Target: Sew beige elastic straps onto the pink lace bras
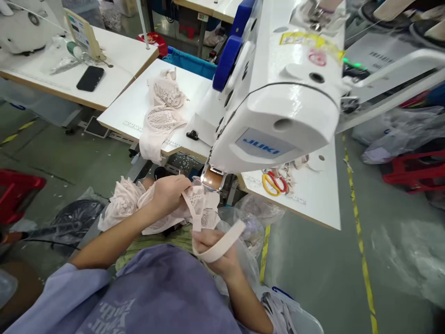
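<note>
- Sewing machine (285, 93): top cut off by the upper edge; needle and presser foot hidden under its head.
- Yellow label (313, 41) on it: print blurred, unreadable.
- Left hand (170, 192): fingertips buried in the lace garment (125, 202) it grips.
- Right hand (217, 262): palm partly covered by the elastic band (222, 246) it pinches.
- Scissors (273, 183): blades hidden beneath the machine head.
- Red stool (17, 192): cut off by the left edge.
- Control panel (80, 31): text too small to read.
- Shirt lettering (111, 313): cut off by the bottom edge.
</note>
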`<state>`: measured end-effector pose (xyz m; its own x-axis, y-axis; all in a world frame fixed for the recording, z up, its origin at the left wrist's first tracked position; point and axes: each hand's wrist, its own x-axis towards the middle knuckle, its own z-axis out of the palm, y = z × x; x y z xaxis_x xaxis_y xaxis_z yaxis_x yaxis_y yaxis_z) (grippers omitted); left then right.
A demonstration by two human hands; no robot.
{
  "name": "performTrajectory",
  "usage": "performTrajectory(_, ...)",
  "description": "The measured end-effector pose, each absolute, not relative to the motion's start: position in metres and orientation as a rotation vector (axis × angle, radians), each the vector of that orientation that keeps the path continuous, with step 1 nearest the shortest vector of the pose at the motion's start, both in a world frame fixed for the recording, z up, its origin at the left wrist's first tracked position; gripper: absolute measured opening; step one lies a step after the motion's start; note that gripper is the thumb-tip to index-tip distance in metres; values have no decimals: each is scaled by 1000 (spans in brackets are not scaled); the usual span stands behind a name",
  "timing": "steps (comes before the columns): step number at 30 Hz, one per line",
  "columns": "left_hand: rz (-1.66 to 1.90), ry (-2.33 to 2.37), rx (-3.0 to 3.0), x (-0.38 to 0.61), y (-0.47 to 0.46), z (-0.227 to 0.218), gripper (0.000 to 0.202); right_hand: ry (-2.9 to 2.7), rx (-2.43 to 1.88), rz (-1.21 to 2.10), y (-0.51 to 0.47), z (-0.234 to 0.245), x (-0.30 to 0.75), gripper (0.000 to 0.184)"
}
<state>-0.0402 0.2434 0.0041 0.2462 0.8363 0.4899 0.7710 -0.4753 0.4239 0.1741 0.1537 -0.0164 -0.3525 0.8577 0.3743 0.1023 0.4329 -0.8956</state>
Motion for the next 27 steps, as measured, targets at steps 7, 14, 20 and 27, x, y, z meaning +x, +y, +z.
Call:
performTrajectory(7, 1164, 1554, 2067, -48, 222, 1, 19, -1940, -518, 408, 161, 10, 138, 24)
performTrajectory(14, 701, 1441, 1885, -70, 197, 5, 5, -1762, -684, 611, 156, 7, 146, 20)
performTrajectory(20, 375, 967, 1624, -150, 143, -3, 26, -855, -916, 1160, 190, 23, 159, 13)
performTrajectory(27, 1001, 1749, 1340, -212, 103, -5, 26, -844, -918, 1407, 188, -4, 151, 13)
